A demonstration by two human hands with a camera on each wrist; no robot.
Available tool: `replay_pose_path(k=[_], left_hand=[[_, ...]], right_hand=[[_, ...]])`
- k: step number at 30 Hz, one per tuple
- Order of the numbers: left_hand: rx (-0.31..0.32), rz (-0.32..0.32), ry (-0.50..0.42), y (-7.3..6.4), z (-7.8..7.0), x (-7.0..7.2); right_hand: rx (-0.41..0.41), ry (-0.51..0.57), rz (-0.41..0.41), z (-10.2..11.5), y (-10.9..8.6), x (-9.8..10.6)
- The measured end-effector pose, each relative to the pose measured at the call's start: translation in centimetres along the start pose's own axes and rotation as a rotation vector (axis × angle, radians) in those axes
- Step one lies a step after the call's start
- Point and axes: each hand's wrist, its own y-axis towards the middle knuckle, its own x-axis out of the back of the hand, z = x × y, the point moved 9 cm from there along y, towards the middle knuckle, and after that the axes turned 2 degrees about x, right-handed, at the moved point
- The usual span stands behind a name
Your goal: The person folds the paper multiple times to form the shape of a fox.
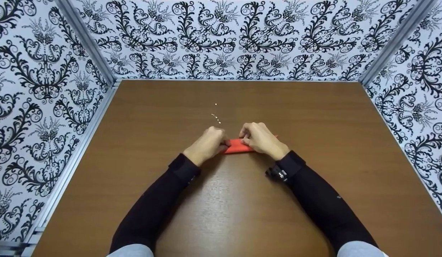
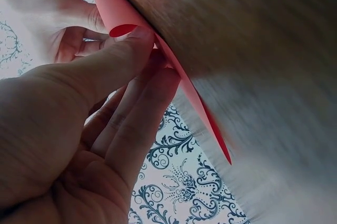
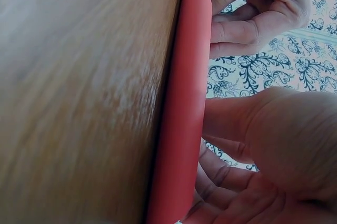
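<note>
A sheet of red paper [image 1: 236,146] lies on the wooden table, its near side curled over into a loose roll. The curled end of the red paper [image 2: 117,12] and a flat pointed corner beyond it show in the left wrist view. My left hand [image 1: 209,143] pinches the paper's left end between thumb and fingers. Toward the right end, my right hand [image 1: 261,138] grips the paper, thumb on the near side and fingers bent behind. From the right wrist, the rolled paper [image 3: 184,103] looks like a long smooth tube against the table.
Several tiny white specks [image 1: 216,117] lie on the brown table [image 1: 221,210] beyond the hands. Panels with a black scroll pattern [image 1: 221,39] wall the table at the back, left and right, joined by grey metal posts [image 1: 88,41].
</note>
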Motion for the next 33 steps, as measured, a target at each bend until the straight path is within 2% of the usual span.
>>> replay_pose_path(k=[5,15,26,33], left_hand=[[-0.008,0.018,0.011,0.05,0.11,-0.43],[-0.018,0.018,0.019,0.11,-0.11,-0.23],[0.026,0.026,0.016,0.10,0.13,-0.09],[0.029,0.022,0.030,-0.04,0.06,-0.26]], right_hand=[[-0.007,0.012,0.011,-0.02,-0.19,-0.09],[-0.003,-0.004,0.003,0.00,-0.17,0.06],[-0.006,-0.029,0.028,0.03,0.20,0.18],[0.000,-0.042,0.065,0.04,0.42,0.07]])
